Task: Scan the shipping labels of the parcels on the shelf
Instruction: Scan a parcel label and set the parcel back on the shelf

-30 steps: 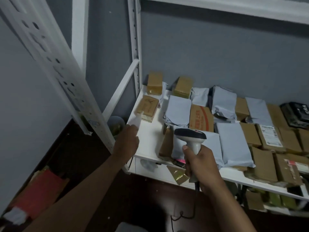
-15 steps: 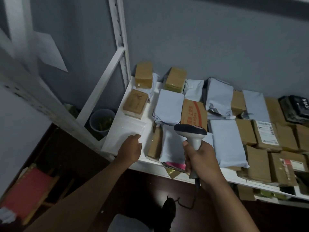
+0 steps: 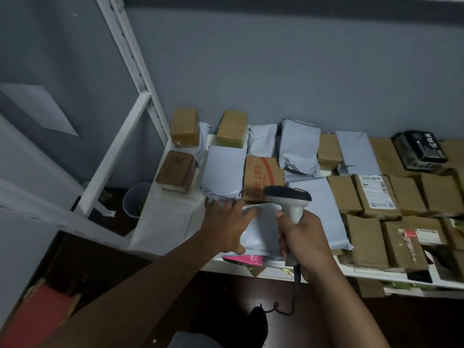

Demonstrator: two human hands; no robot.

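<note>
A white shelf [image 3: 170, 222] holds several brown boxes and pale grey mailer bags. My right hand [image 3: 301, 242] grips the handle of a grey barcode scanner [image 3: 288, 199], whose dark head points toward the back of the shelf. My left hand [image 3: 228, 224] lies with spread fingers on a grey mailer bag [image 3: 263, 232] at the shelf's front edge. A pink packet [image 3: 243, 259] sticks out from under that bag. One brown box [image 3: 374, 194] further right shows a white shipping label face up.
A white upright post [image 3: 130, 64] and a diagonal brace [image 3: 113, 156] frame the shelf's left end. A small bin [image 3: 136, 199] stands on the dark floor beside it. A black packet [image 3: 419, 149] lies at the far right. The scanner cable [image 3: 296, 295] hangs below the shelf.
My left hand has moved right from the bare left part of the shelf onto the grey mailer bag. The view has tilted down and closer. The scanner stays in my right hand.
</note>
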